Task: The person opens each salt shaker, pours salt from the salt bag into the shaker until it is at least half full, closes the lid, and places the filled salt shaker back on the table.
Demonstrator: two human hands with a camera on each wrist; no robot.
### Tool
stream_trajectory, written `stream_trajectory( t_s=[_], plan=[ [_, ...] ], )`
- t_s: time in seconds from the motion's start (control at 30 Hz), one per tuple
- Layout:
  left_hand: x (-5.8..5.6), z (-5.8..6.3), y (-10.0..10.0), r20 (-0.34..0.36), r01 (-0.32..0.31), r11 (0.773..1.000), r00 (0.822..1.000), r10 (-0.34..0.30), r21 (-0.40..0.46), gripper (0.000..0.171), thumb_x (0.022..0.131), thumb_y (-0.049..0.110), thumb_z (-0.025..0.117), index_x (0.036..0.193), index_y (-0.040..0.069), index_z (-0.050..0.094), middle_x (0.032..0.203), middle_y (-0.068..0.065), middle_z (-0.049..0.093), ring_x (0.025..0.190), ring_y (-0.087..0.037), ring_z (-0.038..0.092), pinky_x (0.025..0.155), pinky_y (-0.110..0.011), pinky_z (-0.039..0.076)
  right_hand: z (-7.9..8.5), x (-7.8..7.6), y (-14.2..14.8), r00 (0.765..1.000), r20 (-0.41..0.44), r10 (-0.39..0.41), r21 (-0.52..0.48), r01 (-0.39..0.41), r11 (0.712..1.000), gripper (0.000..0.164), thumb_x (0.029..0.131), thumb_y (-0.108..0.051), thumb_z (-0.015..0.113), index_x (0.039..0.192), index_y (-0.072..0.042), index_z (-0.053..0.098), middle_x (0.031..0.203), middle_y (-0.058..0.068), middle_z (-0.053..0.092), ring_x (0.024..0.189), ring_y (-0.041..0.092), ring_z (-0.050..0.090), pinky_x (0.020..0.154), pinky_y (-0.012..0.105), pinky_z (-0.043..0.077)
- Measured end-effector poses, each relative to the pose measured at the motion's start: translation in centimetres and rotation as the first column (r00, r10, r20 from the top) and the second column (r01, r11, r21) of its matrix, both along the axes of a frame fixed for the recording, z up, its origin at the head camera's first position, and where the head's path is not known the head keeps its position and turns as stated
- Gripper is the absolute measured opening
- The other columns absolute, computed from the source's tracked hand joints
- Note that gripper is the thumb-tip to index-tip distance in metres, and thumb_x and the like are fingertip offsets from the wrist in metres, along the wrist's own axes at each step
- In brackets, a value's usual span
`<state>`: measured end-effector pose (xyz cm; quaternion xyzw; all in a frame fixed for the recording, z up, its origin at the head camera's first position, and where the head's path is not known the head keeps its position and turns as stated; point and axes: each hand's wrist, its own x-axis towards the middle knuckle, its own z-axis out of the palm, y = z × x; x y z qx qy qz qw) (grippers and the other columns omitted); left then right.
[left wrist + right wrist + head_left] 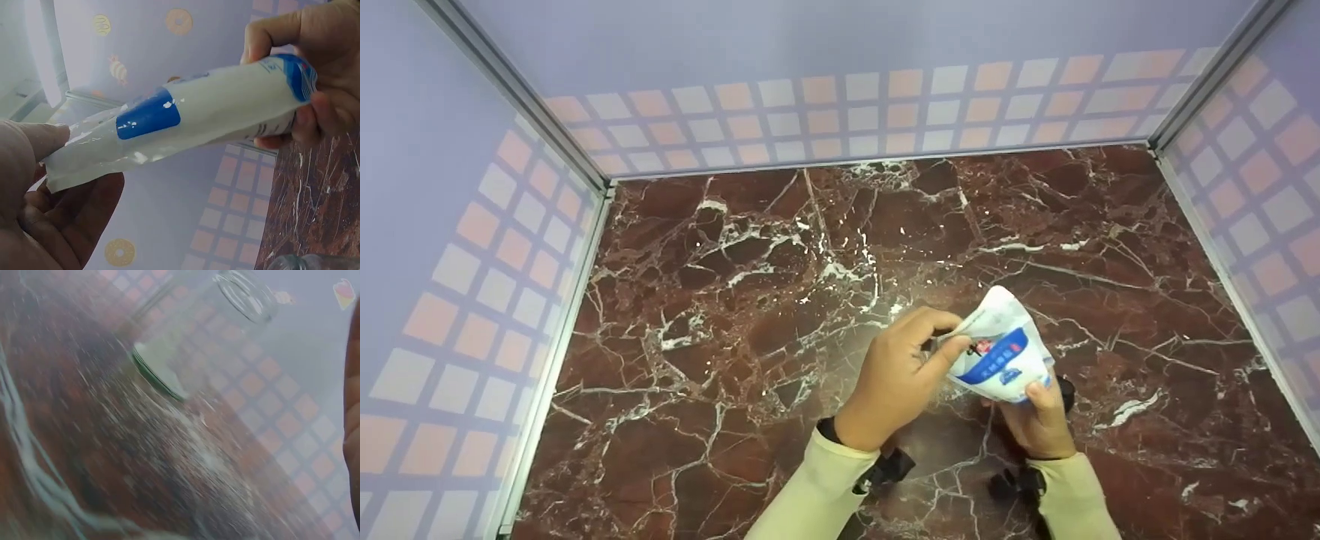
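Sleeves (810, 487) of pale yellow lie just behind our grip: our left hand (894, 375) pinches one end of the tilted white-and-blue packet (994, 364), thumb and fingers closed on it, and our right hand (1039, 424) curls round the other. Lower than the grip, a clear jar (202, 332) stands on the marbled tabletop (720, 322); beyond rise checkered panels (840, 45).

head view looks down across the tabletop (780, 337), toward its far edge. left wrist, close up, shares the bag (1001, 364); right wrist faces a glass jar (197, 334).
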<state>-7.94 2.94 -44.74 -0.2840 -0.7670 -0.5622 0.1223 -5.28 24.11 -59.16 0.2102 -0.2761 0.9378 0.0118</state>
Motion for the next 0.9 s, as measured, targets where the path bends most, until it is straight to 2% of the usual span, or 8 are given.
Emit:
stream_trajectory(
  t_s=[0.13,0.23,0.3,0.47,0.63,0.7,0.8,0.9],
  plan=[
    [-0.1,-0.1,-0.1,-0.053,-0.017,0.998,0.998,0.020,0.056,0.012,0.097,0.018,0.072,0.098,0.006,0.073,0.091,-0.003,0.072,0.079,-0.010,0.062,0.069,-0.019,0.053,0.2,0.2,1.4,0.999,-0.008,-0.048,0.174,0.048,0.984,0.047,0.097,0.001,0.065,0.143,-0.005,0.056,0.125,0.013,0.069,0.107,0.021,0.070,0.090,0.035,0.060],
    [-0.2,-0.3,0.1,-0.091,-0.017,0.995,0.996,0.026,0.100,0.009,0.096,0.015,0.074,0.096,0.006,0.074,0.087,-0.003,0.072,0.076,-0.010,0.062,0.066,-0.018,0.052,0.2,0.4,2.2,0.995,-0.034,-0.093,0.324,0.099,0.941,0.045,0.098,0.003,0.064,0.142,-0.007,0.058,0.122,0.008,0.071,0.108,0.015,0.069,0.093,0.027,0.056],
    [-0.2,-0.4,0.3,-0.099,-0.014,0.991,0.995,0.027,0.132,0.007,0.094,0.012,0.075,0.096,0.006,0.075,0.086,-0.003,0.072,0.075,-0.010,0.062,0.066,-0.017,0.052,0.3,0.3,2.3,0.994,-0.044,-0.097,0.372,0.107,0.922,0.041,0.102,-0.001,0.059,0.142,-0.007,0.054,0.122,0.007,0.070,0.107,0.014,0.068,0.091,0.026,0.056],
    [-0.2,-0.5,0.9,-0.099,0.000,0.980,0.995,0.020,0.198,0.005,0.093,0.009,0.075,0.095,0.004,0.075,0.087,-0.006,0.074,0.076,-0.012,0.066,0.069,-0.019,0.056,1.0,0.2,1.9,0.999,-0.043,-0.004,0.277,0.016,0.961,0.031,0.109,-0.009,0.036,0.140,-0.008,0.037,0.128,0.012,0.062,0.112,0.020,0.064,0.098,0.034,0.053],
    [-0.2,-0.3,1.3,-0.098,0.004,0.974,0.995,0.019,0.228,0.006,0.094,0.009,0.074,0.095,0.003,0.075,0.090,-0.007,0.076,0.081,-0.014,0.069,0.073,-0.021,0.058,1.3,0.2,1.9,0.998,-0.039,0.057,0.138,-0.051,0.989,0.035,0.110,-0.007,0.024,0.140,-0.005,0.040,0.128,0.015,0.060,0.110,0.023,0.064,0.095,0.036,0.054],
    [-0.2,-0.3,1.4,-0.101,0.002,0.972,0.995,0.022,0.233,0.006,0.094,0.009,0.074,0.096,0.003,0.075,0.091,-0.007,0.076,0.081,-0.014,0.069,0.074,-0.021,0.058,1.3,0.2,1.9,1.000,-0.010,0.028,0.090,-0.027,0.996,0.031,0.111,-0.006,0.027,0.136,-0.003,0.046,0.125,0.016,0.062,0.105,0.024,0.065,0.090,0.035,0.057],
    [-0.3,-0.4,1.4,-0.125,-0.002,0.977,0.992,0.029,0.213,0.005,0.094,0.009,0.075,0.096,0.004,0.075,0.091,-0.005,0.076,0.081,-0.011,0.068,0.074,-0.020,0.057,1.2,0.2,1.9,0.994,0.046,-0.095,0.068,0.092,0.993,0.022,0.110,0.000,0.038,0.123,0.001,0.056,0.118,0.016,0.065,0.100,0.023,0.068,0.084,0.033,0.059],
    [-0.5,-0.6,1.3,-0.150,0.000,0.982,0.988,0.029,0.187,0.004,0.094,0.009,0.075,0.096,0.006,0.075,0.089,-0.003,0.075,0.079,-0.008,0.066,0.072,-0.018,0.056,1.4,0.0,1.6,0.963,0.078,-0.260,0.100,0.251,0.963,0.015,0.106,0.005,0.046,0.109,0.005,0.060,0.109,0.014,0.067,0.094,0.021,0.067,0.079,0.030,0.059]
  ],
)
